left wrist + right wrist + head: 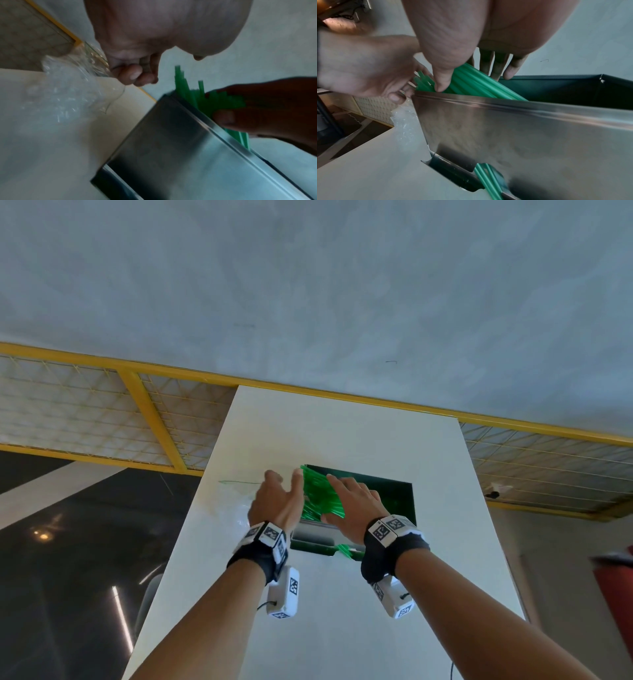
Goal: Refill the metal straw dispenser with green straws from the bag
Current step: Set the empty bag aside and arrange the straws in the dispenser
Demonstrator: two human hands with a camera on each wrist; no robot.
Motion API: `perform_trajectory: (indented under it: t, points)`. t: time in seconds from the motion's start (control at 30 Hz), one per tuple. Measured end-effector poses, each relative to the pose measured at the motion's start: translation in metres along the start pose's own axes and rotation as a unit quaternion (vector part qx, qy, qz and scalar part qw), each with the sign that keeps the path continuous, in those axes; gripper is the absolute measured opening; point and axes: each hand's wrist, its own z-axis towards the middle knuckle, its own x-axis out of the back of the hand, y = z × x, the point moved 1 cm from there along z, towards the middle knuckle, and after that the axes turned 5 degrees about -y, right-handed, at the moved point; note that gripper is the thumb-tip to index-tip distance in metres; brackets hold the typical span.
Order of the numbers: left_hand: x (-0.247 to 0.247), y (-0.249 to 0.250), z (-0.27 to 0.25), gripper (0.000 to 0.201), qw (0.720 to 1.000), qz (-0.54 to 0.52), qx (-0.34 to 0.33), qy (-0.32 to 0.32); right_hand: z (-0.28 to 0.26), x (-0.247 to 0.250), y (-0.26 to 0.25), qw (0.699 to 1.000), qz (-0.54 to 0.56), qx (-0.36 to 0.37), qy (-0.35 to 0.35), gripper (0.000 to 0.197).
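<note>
Nearest me, under my right wrist, a few loose green strands poke out of the dispenser's low front slot point(489, 180). Above that rises the brushed front wall of the metal straw dispenser point(513, 129), standing on the white desk point(342, 628) with its top open.

My right hand point(356, 505) lies on top of the green straws point(317, 494), fingers nearly straight, thumb tip at the dispenser's near rim; it presses them rather than clenching. The bundle sits right between my hands, tilted: its low end is down inside the bin beneath my right palm, and its high end sticks up past the bin's left rim, toward my left hand. So the long axis runs slantwise across me, from low on my right to high on my left, not yet flat along the bin.

My left hand point(279, 501) stands on edge just beside the raised ends, thumb apart. The wrist view shows its fingers curled in near the bag, but I cannot tell whether they hold anything.

Past my left hand lies the clear plastic bag point(72, 86), crumpled and seemingly emptied.

I judge the next move hinges on that raised left end: my left hand is nearer it and should nudge it rightward and down while my right keeps the bundle seated.
</note>
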Motion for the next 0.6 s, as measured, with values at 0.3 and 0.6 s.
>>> perform_trajectory:
  t: [0.3,0.6]
  points:
    - [-0.026,0.009,0.003,0.051,0.987,0.131,-0.089,0.027,-0.003,-0.007,0.013,1.0,0.017,-0.011,0.007,0.088]
    - [-0.02,0.009,0.019,0.036,0.99,-0.04,-0.108,0.081,0.0,-0.004,0.027,1.0,0.026,-0.004,-0.012,0.088]
